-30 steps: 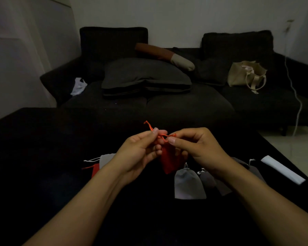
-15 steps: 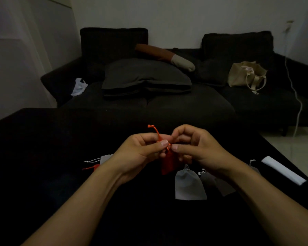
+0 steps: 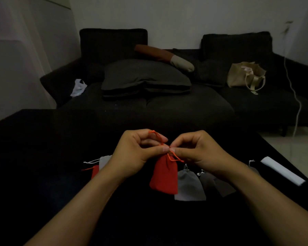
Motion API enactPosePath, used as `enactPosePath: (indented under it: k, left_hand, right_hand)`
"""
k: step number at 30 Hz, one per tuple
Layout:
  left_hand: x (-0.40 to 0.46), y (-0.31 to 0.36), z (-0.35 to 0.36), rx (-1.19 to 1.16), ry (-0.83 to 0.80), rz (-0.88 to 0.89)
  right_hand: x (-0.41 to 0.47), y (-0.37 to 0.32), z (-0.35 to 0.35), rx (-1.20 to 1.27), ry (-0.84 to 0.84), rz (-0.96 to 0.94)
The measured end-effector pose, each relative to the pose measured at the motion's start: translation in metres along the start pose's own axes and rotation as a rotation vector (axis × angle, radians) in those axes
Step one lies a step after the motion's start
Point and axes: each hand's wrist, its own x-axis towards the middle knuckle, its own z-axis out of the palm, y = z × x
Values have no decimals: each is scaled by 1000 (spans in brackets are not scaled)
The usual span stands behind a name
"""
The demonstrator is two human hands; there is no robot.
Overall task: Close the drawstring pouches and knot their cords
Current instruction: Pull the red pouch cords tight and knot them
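Hands: both raised above the dark tabletop (image 3: 43, 174), fingertips meeting at the gathered neck of a red drawstring pouch (image 3: 164, 176).
Left hand (image 3: 137, 153): fingers curled, thumb and forefinger pinching the orange cord (image 3: 157, 137) right at the pouch neck; a loop of that cord rises over its knuckles.
Right hand (image 3: 201, 153): fingers curled, thumb and forefinger pinching the cord at the same spot, tip to tip with the left; a short loop of cord hangs just under its thumb.
Red pouch: hangs from the pinched neck, mouth drawn shut, body lifted in front of the other pouches.
Grey pouch (image 3: 189, 186): lies on the tabletop just right of the red one, partly behind it.
Dark grey pouches (image 3: 215, 183): lie beside the grey one, partly under the right wrist.
Pouches at left: a pale grey pouch (image 3: 104, 160) and a second red pouch (image 3: 95, 171) show past the left wrist.
White strip (image 3: 283, 170): lies near the tabletop's right edge.
Sofa (image 3: 185, 103): behind the tabletop, carrying cushions and a beige tote bag (image 3: 242, 75).
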Motion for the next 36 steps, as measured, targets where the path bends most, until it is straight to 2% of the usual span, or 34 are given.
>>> enactPosePath:
  k: [8,14,18,21,27,30,32,36]
  left_hand:
    - [1,-4,0,225,95,190]
    - [-8,-4,8,548,266,502]
    - [-7,-7,11,434,373,528]
    - [-8,-8,15,328,367,505]
    - [-7,-10,16,311,365,501]
    - [-6,-10,16,318,356,492]
    - [-6,-10,13,351,342,489]
    - [-3,-10,8,365,315,429]
  right_hand:
    - [3,0,8,71,15,56]
    - [-1,-8,13,63,6,1]
    - [2,-6,14,222,108,59]
    - [3,-3,15,305,75,127]
    - [4,0,17,364,111,196]
    - [1,-5,12,263,67,153]
    - [-1,-8,8,99,39,104]
    - [0,-10,5,-195,88,5]
